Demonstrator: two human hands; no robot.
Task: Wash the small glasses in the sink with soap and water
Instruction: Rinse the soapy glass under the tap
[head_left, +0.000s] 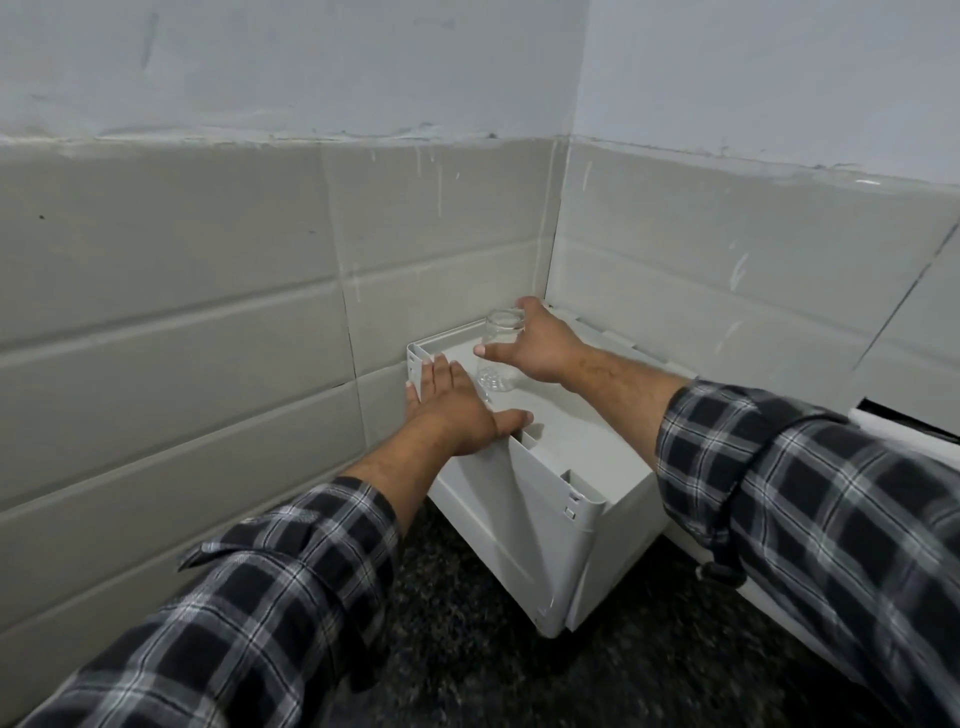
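A small clear glass (500, 332) with a patterned base stands upright over the top of a white plastic box (550, 431) in the wall corner. My right hand (540, 345) grips it, thumb across its front and fingers round its rim. Whether the base touches the box top I cannot tell. My left hand (454, 402) lies flat on the box's left edge with straight fingers, just left of the glass. No sink, tap or soap is in view.
The white box sits on a dark speckled counter (467, 649), pushed into the corner of grey tiled walls (208, 312). A white ledge (779, 613) runs along the right wall behind my right arm.
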